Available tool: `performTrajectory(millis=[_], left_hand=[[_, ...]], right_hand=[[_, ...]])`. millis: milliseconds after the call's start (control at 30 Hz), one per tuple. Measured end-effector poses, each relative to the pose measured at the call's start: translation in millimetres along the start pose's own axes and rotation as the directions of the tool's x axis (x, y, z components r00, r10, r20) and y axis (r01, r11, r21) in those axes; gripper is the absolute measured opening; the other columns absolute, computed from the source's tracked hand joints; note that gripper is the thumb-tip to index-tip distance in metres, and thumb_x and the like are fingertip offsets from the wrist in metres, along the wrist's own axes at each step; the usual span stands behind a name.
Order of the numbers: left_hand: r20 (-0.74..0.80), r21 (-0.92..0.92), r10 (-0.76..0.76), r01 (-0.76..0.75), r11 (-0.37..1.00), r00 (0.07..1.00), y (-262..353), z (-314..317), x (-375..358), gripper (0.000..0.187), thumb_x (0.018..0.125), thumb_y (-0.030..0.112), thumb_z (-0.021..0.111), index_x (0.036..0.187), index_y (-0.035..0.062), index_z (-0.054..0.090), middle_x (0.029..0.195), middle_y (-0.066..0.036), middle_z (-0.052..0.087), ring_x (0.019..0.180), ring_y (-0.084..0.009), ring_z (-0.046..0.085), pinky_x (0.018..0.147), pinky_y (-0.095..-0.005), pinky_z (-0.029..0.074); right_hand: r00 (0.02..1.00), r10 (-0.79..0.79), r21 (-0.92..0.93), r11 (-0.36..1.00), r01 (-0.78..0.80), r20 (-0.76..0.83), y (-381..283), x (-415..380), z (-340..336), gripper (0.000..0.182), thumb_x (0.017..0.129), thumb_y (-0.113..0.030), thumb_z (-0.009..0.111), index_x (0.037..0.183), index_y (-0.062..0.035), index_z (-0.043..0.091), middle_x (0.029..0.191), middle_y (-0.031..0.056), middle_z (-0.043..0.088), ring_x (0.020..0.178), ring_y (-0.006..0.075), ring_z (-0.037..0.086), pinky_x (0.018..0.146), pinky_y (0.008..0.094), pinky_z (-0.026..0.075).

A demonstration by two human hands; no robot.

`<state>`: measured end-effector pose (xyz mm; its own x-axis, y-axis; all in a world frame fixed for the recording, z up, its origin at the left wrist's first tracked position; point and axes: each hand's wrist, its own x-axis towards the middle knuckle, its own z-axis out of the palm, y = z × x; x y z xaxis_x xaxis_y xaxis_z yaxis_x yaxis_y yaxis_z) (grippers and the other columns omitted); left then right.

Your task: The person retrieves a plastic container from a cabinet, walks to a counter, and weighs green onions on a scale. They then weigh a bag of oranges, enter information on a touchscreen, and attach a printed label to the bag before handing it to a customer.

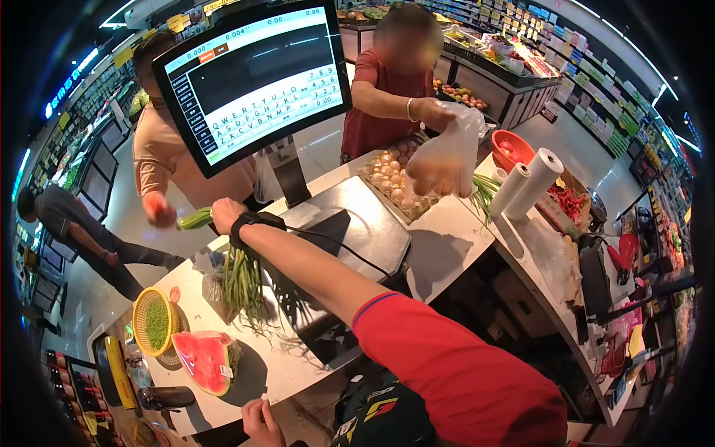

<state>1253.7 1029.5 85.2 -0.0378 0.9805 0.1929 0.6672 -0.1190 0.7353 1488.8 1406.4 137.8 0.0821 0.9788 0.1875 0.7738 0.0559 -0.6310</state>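
Note:
My right hand (226,215), with a black band on the wrist, reaches across the counter past the screen. Its fingers close round a long green vegetable (195,218) whose end sticks out to the left. Below the wrist, a bunch of thin green stalks (243,287) hangs or lies by the counter's far edge, beside a clear plastic bag (214,287). My left hand (261,423) is low at the bottom edge, fingers curled, with a small whitish bit at the fingertips that I cannot make out. Under my right forearm is the metal scale plate (357,223).
A tilted touch screen (253,82) stands over the counter. Nearby are a cut watermelon (202,361), a yellow basket of green peas (155,320), an egg tray (391,179), plastic rolls (532,182) and a red bowl (512,149). Across stand two people, one holding a plastic bag (450,153).

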Motion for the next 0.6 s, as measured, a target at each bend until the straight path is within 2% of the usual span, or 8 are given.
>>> performTrajectory(millis=[33, 100, 200, 233, 333, 400, 500, 600], left_hand=[[-0.009, 0.072, 0.113, -0.112, 0.991, 0.994, 5, -10, -3, 0.009, 0.085, 0.008, 0.063, 0.086, -0.0003, 0.065, 0.089, -0.015, 0.062, 0.08, -0.0307, 0.06, 0.072, -0.0363, 0.047], [-0.029, 0.097, 0.109, -0.106, 0.99, 0.994, 6, -14, -10, 0.01, 0.086, 0.008, 0.062, 0.086, -0.001, 0.065, 0.087, -0.015, 0.062, 0.077, -0.03, 0.059, 0.069, -0.0357, 0.047], [-0.035, 0.146, 0.085, -0.08, 0.986, 0.996, 0, -18, -17, 0.012, 0.087, 0.01, 0.062, 0.088, -0.0011, 0.066, 0.088, -0.015, 0.062, 0.076, -0.0282, 0.06, 0.066, -0.0344, 0.048], [-0.045, 0.146, 0.048, -0.041, 0.988, 0.998, 0, -17, -20, 0.012, 0.088, 0.011, 0.062, 0.089, -0.0008, 0.067, 0.089, -0.015, 0.062, 0.077, -0.0279, 0.06, 0.066, -0.0343, 0.048], [-0.037, 0.156, 0.004, 0.002, 0.988, 0.999, -2, -15, -20, 0.012, 0.087, 0.011, 0.064, 0.09, 0.0001, 0.068, 0.09, -0.015, 0.062, 0.078, -0.0279, 0.061, 0.067, -0.0344, 0.048], [-0.051, 0.159, 0.024, -0.015, 0.987, 0.998, 3, -13, -17, 0.011, 0.086, 0.01, 0.064, 0.09, 0.0002, 0.068, 0.09, -0.016, 0.062, 0.079, -0.0283, 0.061, 0.068, -0.0351, 0.048], [-0.079, 0.169, 0.042, -0.028, 0.985, 0.996, 13, -11, -16, 0.01, 0.085, 0.009, 0.065, 0.089, 0.0, 0.068, 0.089, -0.016, 0.061, 0.079, -0.0291, 0.061, 0.069, -0.0363, 0.048], [-0.085, 0.208, 0.005, 0.013, 0.978, 0.996, 14, -8, -21, 0.009, 0.085, 0.008, 0.065, 0.088, -0.0004, 0.067, 0.088, -0.016, 0.061, 0.079, -0.0297, 0.06, 0.07, -0.0373, 0.048]], right_hand=[[0.998, -0.006, 0.036, 0.999, 0.008, -0.068, 2, 10, 11, 0.015, 0.077, -0.005, 0.059, 0.087, 0.0007, 0.069, 0.094, 0.0237, 0.066, 0.093, 0.0364, 0.065, 0.079, 0.0417, 0.053], [0.991, -0.014, 0.055, 0.998, 0.022, -0.136, 4, 33, 30, 0.016, 0.078, -0.012, 0.064, 0.083, 0.0025, 0.068, 0.09, 0.0246, 0.066, 0.091, 0.0367, 0.065, 0.08, 0.0411, 0.052], [0.997, 0.072, 0.322, 0.944, -0.069, 0.004, -3, 36, 16, 0.026, 0.076, -0.021, 0.071, 0.085, 0.0029, 0.068, 0.091, 0.024, 0.066, 0.092, 0.0355, 0.065, 0.081, 0.041, 0.052], [0.993, 0.051, 0.368, 0.926, -0.086, 0.102, -8, 36, 6, 0.042, 0.073, -0.026, 0.078, 0.096, 0.0065, 0.065, 0.098, 0.0282, 0.064, 0.097, 0.0356, 0.065, 0.082, 0.042, 0.053], [0.995, 0.083, 0.157, 0.985, -0.074, -0.047, -9, 55, 23, 0.043, 0.073, -0.029, 0.078, 0.097, 0.0039, 0.066, 0.103, 0.0271, 0.062, 0.095, 0.036, 0.065, 0.082, 0.0396, 0.053], [0.983, 0.181, 0.025, 0.983, -0.18, -0.038, -17, 62, 19, 0.037, 0.076, -0.03, 0.073, 0.097, 0.0007, 0.067, 0.108, 0.0235, 0.06, 0.093, 0.0343, 0.065, 0.08, 0.0382, 0.054], [0.946, 0.258, 0.144, 0.962, -0.232, -0.198, -16, 88, 32, 0.023, 0.084, -0.024, 0.061, 0.086, -0.0023, 0.066, 0.103, 0.0216, 0.062, 0.091, 0.0329, 0.066, 0.073, 0.0407, 0.055], [0.947, 0.204, 0.263, 0.955, -0.137, -0.248, -13, 99, 33, 0.017, 0.084, -0.021, 0.057, 0.086, -0.0051, 0.064, 0.1, 0.021, 0.062, 0.09, 0.0321, 0.066, 0.068, 0.0405, 0.054]])
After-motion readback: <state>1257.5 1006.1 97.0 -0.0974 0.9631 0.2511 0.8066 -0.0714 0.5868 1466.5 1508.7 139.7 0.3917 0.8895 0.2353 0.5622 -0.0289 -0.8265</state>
